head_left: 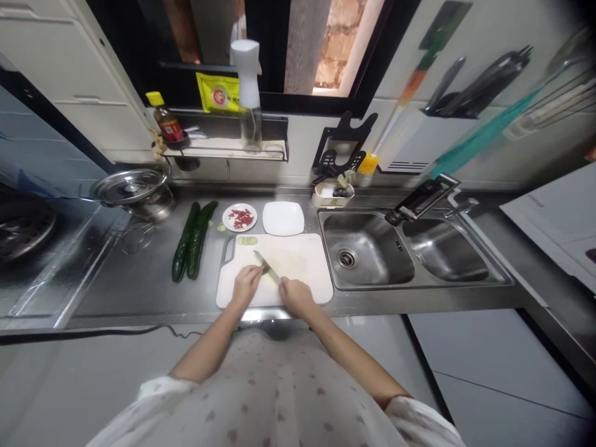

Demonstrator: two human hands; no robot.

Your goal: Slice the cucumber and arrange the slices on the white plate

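Note:
My right hand is closed around the handle of a kitchen knife, whose blade points up and left over the white cutting board. My left hand has its fingers pinched on a small green cucumber piece beside the blade; the fingers partly hide it. Several pale green cucumber slices lie at the board's upper left. Two whole dark green cucumbers rest side by side on the counter, left of the board.
Behind the board stand a plate of chopped red pieces and a white square plate. A double steel sink borders the board on the right. A lidded steel pot stands at left. Above hangs a rack with bottles.

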